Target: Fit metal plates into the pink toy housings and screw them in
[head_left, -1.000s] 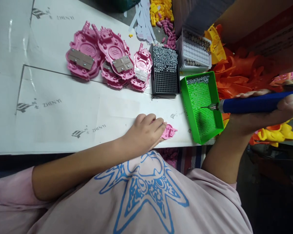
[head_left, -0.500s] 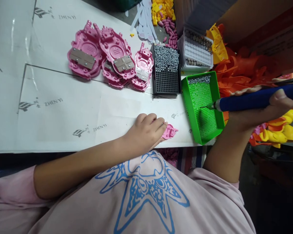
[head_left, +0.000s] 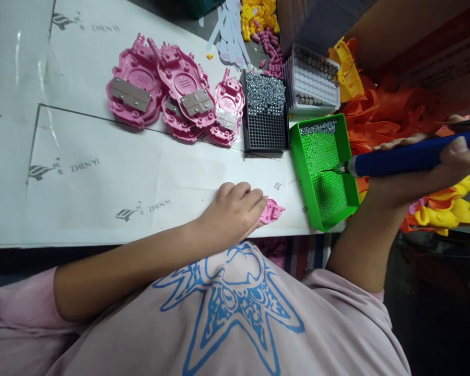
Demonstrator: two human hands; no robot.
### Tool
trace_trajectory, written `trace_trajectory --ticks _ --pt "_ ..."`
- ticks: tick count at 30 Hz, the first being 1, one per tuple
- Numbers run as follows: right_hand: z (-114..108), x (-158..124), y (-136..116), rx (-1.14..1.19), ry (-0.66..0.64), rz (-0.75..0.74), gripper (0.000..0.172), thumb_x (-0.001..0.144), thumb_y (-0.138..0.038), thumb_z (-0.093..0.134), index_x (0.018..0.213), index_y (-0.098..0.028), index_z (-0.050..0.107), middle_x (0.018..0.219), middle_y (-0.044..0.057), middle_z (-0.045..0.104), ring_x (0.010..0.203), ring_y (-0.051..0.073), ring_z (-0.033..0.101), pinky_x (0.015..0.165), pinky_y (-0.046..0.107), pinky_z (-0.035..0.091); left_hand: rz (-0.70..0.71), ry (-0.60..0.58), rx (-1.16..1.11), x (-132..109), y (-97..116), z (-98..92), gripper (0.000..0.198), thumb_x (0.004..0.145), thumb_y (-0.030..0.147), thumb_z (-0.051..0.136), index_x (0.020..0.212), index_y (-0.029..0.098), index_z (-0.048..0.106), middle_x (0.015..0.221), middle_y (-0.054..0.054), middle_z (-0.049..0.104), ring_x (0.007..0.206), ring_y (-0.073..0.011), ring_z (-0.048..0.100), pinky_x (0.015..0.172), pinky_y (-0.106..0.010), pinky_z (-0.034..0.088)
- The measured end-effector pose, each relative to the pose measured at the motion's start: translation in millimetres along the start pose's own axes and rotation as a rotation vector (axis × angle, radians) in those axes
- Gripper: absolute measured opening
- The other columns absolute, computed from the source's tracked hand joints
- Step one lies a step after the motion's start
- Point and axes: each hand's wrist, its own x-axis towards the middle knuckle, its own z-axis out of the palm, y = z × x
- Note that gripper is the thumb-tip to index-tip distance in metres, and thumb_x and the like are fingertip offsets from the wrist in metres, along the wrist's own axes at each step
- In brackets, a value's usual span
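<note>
My left hand [head_left: 235, 211] is closed around a pink plastic part [head_left: 272, 211] at the table's front edge; its fingers cover much of the part. At the right, my right hand [head_left: 434, 172] grips a blue electric screwdriver [head_left: 399, 156]. The screwdriver's thin tip points left, over the green tray [head_left: 316, 209], which has small screws [head_left: 321, 127] along its far end. Whether the tip touches the tray I cannot tell. A black tray [head_left: 266, 130] with many silver screws stands behind and left of the green one.
Several pink shells [head_left: 135, 86] with metal plates lie at the back left. Beyond the black tray are stacked clear trays [head_left: 317, 78], small pink pieces [head_left: 272, 49], yellow pieces [head_left: 258, 15] and white strips [head_left: 231, 36]. Orange parts [head_left: 391, 109] and yellow parts [head_left: 450, 206] pile up at the right.
My right hand and the screwdriver have shifted slightly to the right. The left hand keeps its hold on the pink part. The view has moved very slightly.
</note>
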Motion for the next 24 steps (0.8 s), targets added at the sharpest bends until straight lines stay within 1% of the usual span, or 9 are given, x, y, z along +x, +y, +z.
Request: trace_trajectory --ticks 2,4,8,14,16,19,24 --pt "-4.3 4.1 8.6 0.039 -0.041 -0.109 0.017 0.081 -0.040 0.030 0.080 -0.023 0.033 0.055 -0.007 0.045 0.042 0.007 0.046 0.041 0.020 0.039 0.002 0.001 -0.002 0.0 0.0 -0.1 0.036 0.091 0.037 0.051 0.120 0.016 0.057 0.115 -0.010 0.060 0.101 -0.0255 0.047 0.079 -0.040 0.032" --pt "-8.1 7.6 15.2 0.062 -0.075 -0.143 0.017 0.080 -0.040 0.033 0.078 -0.023 0.032 0.054 -0.008 0.048 0.041 0.008 0.047 0.039 0.021 0.040 0.003 0.001 -0.003 0.0 0.0 -0.1 0.036 0.090 0.037 0.051 0.120 0.016 0.057 0.115 -0.010 0.060 0.101 -0.0255 0.047 0.079 -0.039 0.032" --pt "-8.1 8.5 16.4 0.045 -0.120 -0.138 0.017 0.079 -0.040 0.034 0.080 -0.023 0.036 0.054 -0.009 0.049 0.041 0.009 0.049 0.039 0.021 0.041 0.002 0.002 -0.001 0.5 0.1 0.3 0.037 0.090 0.036 0.052 0.120 0.016 0.057 0.115 -0.010 0.060 0.101 -0.0255 0.047 0.079 -0.040 0.032" --pt "7.1 2.8 5.8 0.029 -0.117 -0.123 0.015 0.069 -0.035 0.039 0.077 -0.023 0.038 0.053 -0.006 0.046 0.044 0.010 0.049 0.041 0.026 0.042 0.012 0.003 0.003 -0.1 -0.4 0.7 0.037 0.090 0.037 0.052 0.120 0.015 0.057 0.116 -0.010 0.060 0.100 -0.0261 0.047 0.078 -0.040 0.033" --pt "9.5 3.9 4.9 0.025 -0.121 -0.113 0.014 0.069 -0.034 0.037 0.076 -0.023 0.038 0.053 -0.006 0.046 0.043 0.010 0.048 0.041 0.026 0.042 0.015 0.006 0.006 -0.8 -0.7 0.6 0.038 0.090 0.037 0.052 0.120 0.015 0.057 0.116 -0.010 0.060 0.100 -0.0261 0.047 0.077 -0.040 0.033" --pt "6.3 8.2 7.1 0.003 -0.117 -0.087 0.013 0.072 -0.035 0.034 0.077 -0.023 0.037 0.051 -0.007 0.045 0.042 0.010 0.047 0.040 0.025 0.041 0.021 0.015 0.008 -1.2 -1.0 0.3 0.037 0.089 0.036 0.053 0.120 0.014 0.057 0.115 -0.011 0.060 0.099 -0.0259 0.048 0.077 -0.040 0.033" --pt "-8.0 12.0 13.6 0.026 -0.117 -0.096 0.019 0.076 -0.041 0.036 0.082 -0.024 0.036 0.056 -0.008 0.049 0.044 0.009 0.050 0.042 0.023 0.042 0.024 0.015 0.017 0.3 -0.7 -0.2 0.035 0.089 0.034 0.052 0.118 0.015 0.058 0.115 -0.011 0.060 0.098 -0.0258 0.048 0.076 -0.040 0.033"
